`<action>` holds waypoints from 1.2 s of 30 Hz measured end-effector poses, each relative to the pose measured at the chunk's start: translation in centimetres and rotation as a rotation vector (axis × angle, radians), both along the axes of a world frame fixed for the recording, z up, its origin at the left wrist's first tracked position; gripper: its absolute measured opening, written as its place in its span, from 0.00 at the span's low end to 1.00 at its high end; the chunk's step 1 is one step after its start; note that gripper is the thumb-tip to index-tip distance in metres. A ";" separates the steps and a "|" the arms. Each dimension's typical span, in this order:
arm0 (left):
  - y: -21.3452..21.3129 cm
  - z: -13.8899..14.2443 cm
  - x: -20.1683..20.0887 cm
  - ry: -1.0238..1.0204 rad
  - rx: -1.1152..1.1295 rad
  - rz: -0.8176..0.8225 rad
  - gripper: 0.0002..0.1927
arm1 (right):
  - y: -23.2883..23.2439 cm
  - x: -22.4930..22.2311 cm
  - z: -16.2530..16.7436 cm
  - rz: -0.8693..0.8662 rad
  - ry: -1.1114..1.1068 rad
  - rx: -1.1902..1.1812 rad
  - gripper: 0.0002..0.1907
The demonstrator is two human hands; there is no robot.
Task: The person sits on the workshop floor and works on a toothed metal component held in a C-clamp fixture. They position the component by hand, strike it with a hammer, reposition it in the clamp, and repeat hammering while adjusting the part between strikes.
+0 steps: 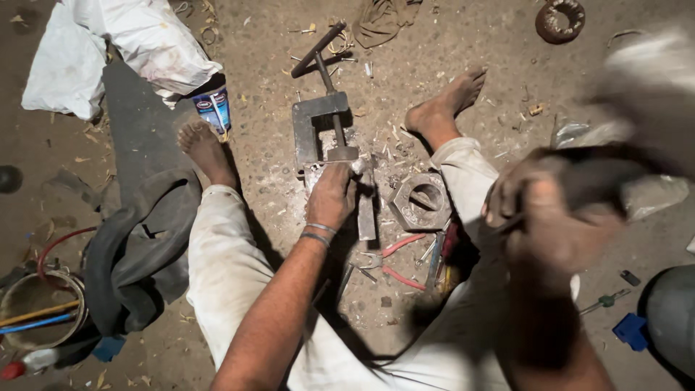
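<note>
I sit on the dirt floor with my legs spread. My left hand (331,197) rests on a small pale piece clamped under the screw of a grey metal press (316,119) that stands between my feet. My right hand (554,217) is raised to the right, blurred, gripping the handle of a dark tool (597,177) with a pale blurred mass above it. A large hexagonal metal nut (421,200) lies just right of the press, beside my right shin.
Red-handled pliers (399,261) and other small tools lie between my legs. A black rubber tube (137,250) and a bucket (36,311) sit at left. White sacks (130,36) and a small tin (215,108) lie top left; a rusty ring (559,19) top right.
</note>
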State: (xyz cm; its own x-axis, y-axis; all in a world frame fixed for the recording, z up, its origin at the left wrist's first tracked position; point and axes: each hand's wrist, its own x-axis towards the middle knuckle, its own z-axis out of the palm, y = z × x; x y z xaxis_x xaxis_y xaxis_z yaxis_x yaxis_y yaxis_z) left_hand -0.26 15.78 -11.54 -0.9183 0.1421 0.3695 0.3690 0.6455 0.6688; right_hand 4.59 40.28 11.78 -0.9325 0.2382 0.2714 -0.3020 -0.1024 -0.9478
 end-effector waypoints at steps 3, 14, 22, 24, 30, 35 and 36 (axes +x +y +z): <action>0.0 0.3 0.1 0.036 -0.001 0.006 0.21 | -1.9 -3.1 -2.0 0.393 0.268 -0.448 0.07; -0.3 0.2 0.0 -0.029 0.060 0.013 0.19 | -2.8 5.5 -14.0 0.143 -0.881 0.317 0.12; -2.8 0.7 -0.5 -0.340 0.350 0.329 0.11 | -0.9 4.4 -17.5 0.110 -1.009 -0.122 0.12; -3.5 1.0 -0.8 -0.385 0.318 0.332 0.12 | -1.1 3.3 -16.9 0.134 -0.984 -0.188 0.11; -3.1 1.0 -0.3 -0.338 0.246 0.149 0.11 | -2.6 2.7 -15.8 0.129 -1.030 -0.083 0.11; -2.4 1.5 -0.4 -0.260 0.176 0.091 0.10 | -2.1 3.7 -16.6 0.169 -1.027 -0.092 0.12; -2.3 1.6 -0.3 -0.250 0.188 0.090 0.10 | -2.0 3.8 -16.8 0.164 -1.032 -0.080 0.12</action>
State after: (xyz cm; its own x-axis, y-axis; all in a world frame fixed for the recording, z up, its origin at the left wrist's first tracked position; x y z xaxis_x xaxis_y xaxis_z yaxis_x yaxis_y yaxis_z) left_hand -0.60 13.45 -9.89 -0.9898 0.0067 0.1425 0.1248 0.5250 0.8419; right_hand 8.39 38.33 -5.03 -0.7247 0.0702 -0.6855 0.6728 -0.1428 -0.7259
